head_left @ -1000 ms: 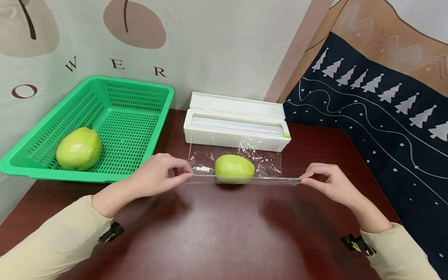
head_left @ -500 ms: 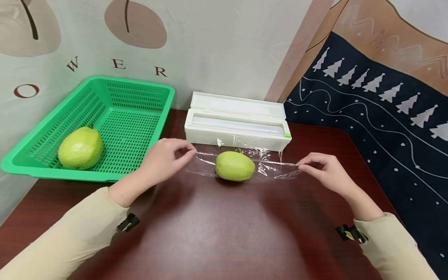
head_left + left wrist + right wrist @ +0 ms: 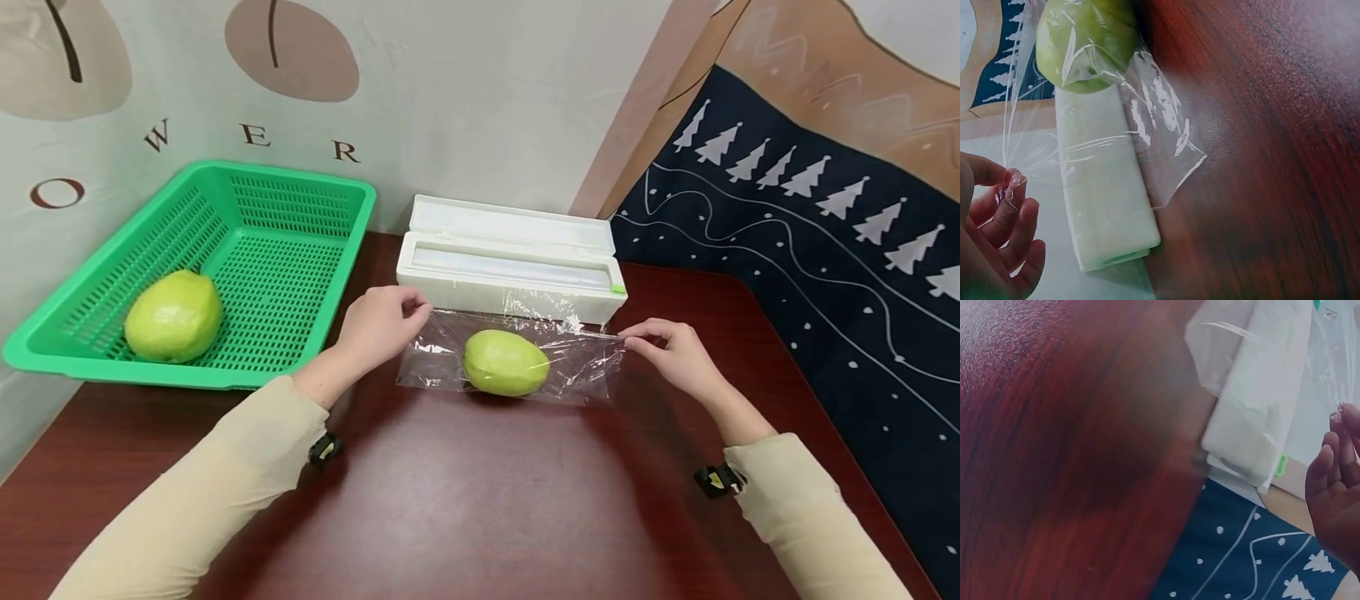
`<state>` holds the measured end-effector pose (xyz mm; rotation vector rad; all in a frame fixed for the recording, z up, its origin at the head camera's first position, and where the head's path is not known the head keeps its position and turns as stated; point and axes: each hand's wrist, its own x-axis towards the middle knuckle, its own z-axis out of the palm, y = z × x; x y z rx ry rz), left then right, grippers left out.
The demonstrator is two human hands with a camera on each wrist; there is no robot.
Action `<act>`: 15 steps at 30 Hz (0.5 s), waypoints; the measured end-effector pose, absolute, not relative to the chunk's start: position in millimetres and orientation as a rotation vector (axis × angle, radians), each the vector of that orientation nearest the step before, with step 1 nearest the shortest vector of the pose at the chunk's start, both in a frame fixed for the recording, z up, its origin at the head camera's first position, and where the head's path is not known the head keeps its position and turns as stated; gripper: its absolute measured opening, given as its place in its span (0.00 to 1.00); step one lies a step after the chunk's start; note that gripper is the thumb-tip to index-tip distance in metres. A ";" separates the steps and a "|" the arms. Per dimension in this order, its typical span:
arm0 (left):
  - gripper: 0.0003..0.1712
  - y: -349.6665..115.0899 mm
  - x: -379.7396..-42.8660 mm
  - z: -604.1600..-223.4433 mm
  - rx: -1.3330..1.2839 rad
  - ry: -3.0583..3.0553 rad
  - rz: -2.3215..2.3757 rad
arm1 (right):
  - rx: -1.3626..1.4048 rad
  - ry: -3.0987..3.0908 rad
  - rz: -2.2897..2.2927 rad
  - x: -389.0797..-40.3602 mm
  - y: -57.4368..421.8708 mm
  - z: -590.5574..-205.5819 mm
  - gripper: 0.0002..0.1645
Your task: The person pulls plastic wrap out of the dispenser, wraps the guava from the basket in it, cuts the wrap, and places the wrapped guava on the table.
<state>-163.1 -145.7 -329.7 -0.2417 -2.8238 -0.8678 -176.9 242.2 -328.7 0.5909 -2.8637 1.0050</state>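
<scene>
A smooth green oval fruit (image 3: 506, 362) lies on its side on the table, covered by clear plastic wrap (image 3: 431, 367). My left hand (image 3: 381, 323) pinches the wrap's left corner between thumb and index finger, close to the white wrap box (image 3: 510, 292). At the opposite corner my right hand (image 3: 673, 354) pinches the same gathered edge. In the left wrist view, the film (image 3: 1147, 119) stretches from the fingertips of the left hand (image 3: 1000, 231) over the fruit (image 3: 1088, 44). Bunched film sits at the fingertips of my right hand (image 3: 1338, 475) in the right wrist view.
Left of the hands stands a green plastic basket (image 3: 348, 258) with one yellow-green fruit (image 3: 174, 317) in it. The wrap box stands lid-up against the backdrop cloth (image 3: 480, 100). A dark red-brown table (image 3: 495, 492) extends in front.
Both hands have carried the film edge from in front of the fruit back over it, toward the box. The left hand also shifted right, the right hand slightly left. Film now covers the fruit.
</scene>
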 end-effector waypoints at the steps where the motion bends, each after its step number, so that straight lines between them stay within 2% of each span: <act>1: 0.10 -145.2 -164.9 -331.1 -0.230 -2.836 -0.868 | 0.587 -2.867 1.003 -178.8 242.3 -331.2 0.09; 10: 0.10 -140.0 -173.9 -338.1 -0.131 -2.924 -0.848 | 0.564 -2.931 0.957 -190.4 240.0 -349.0 0.10; 15: 0.11 -138.4 -174.7 -342.5 -0.115 -2.991 -0.837 | 0.534 -2.998 0.785 -187.2 232.6 -349.2 0.13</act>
